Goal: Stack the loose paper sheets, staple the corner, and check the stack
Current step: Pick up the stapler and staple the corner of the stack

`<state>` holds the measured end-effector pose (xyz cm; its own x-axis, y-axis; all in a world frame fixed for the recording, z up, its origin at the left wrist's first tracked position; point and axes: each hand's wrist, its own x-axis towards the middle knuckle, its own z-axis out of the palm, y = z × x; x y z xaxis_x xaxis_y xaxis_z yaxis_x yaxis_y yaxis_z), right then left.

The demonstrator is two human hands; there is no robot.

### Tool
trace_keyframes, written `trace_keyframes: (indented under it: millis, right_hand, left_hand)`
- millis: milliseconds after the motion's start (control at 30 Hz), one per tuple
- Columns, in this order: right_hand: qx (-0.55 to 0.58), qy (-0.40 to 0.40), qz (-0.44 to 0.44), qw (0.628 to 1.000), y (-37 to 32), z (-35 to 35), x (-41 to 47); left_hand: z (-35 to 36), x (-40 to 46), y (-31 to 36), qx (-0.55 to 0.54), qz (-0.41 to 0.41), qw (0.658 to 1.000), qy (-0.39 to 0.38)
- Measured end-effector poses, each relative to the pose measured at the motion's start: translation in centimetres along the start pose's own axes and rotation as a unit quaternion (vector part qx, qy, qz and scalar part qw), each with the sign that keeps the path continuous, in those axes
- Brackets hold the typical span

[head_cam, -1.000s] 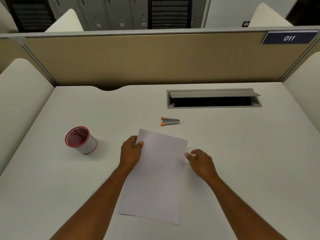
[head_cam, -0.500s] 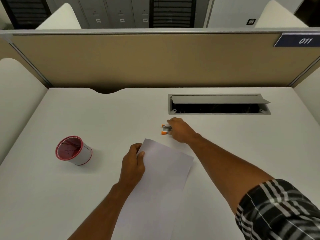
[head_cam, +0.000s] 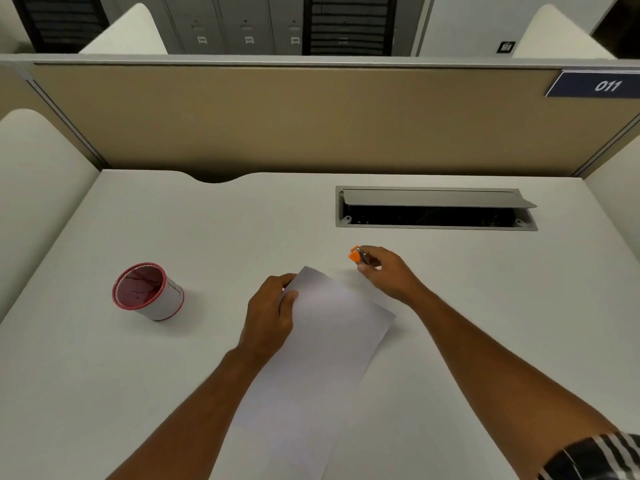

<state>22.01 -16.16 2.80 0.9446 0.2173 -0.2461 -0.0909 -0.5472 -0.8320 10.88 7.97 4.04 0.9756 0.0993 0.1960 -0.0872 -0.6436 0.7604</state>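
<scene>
- The right hand (head_cam: pixel 388 273) is closed around the stapler (head_cam: pixel 356 254); only its orange end shows past the fingers, and it points up and to the left, toward the far corner of the paper.
- The paper stack (head_cam: pixel 322 341) lies flat on the desk (head_cam: pixel 485 306), between the two arms. Its long side runs from near the person up and a little to the right, so the far left corner is the point nearest to the stapler — just beside it, not touching.
- The left hand (head_cam: pixel 272 313) rests on the far left edge of the stack, thumb on top and fingers curled at the edge, holding the sheets in place.
- I judge that the stacking is done and the stapling comes next. The stapler mouth must go over that far corner, so the right hand is the nearer one for this.
- Whether the stapler is lifted from the desk or touching it, I cannot tell.
- The desk is white and plain. A red-rimmed cup (head_cam: pixel 149 291) stands well apart at the left, and an open cable slot (head_cam: pixel 436 209) sits behind the right hand.
- Beige panels close the booth — a sign (head_cam: pixel 595 85) reads 011.
</scene>
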Motion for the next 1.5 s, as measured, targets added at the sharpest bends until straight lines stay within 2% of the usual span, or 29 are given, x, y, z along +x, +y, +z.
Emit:
trace_keyframes:
  millis: [100, 267, 400, 633, 1033, 1500]
  right_hand:
    - [0.151, -0.044, 0.04, 0.987, -0.7, -2.4, -4.6]
    - [0.215, -0.082, 0.035, 0.972, -0.4, -4.3, -10.8]
    - [0.183, -0.084, 0.02, 0.979, -1.0, -5.0, -14.4]
    - [0.082, -0.098, -0.02, 0.992, -2.4, -6.5, -17.9]
    - [-0.02, -0.156, -0.09, 0.983, -4.6, -8.6, -19.6]
    - [-0.081, -0.171, -0.101, 0.977, -4.7, -9.0, -18.5]
  left_hand:
    - [-0.3, -0.2, 1.3, -0.017, 0.003, 1.0, -0.018]
    - [-0.7, -0.6, 4.0, -0.023, 0.013, 0.993, -0.119]
    - [-1.3, -1.5, 6.5, -0.007, 0.045, 0.981, -0.19]
    - [-2.0, -3.6, 10.0, 0.01, 0.096, 0.965, -0.246]
    - [-2.2, -5.2, 12.9, 0.052, 0.178, 0.944, -0.274]
    - [-2.0, -4.5, 13.7, 0.11, 0.209, 0.928, -0.289]
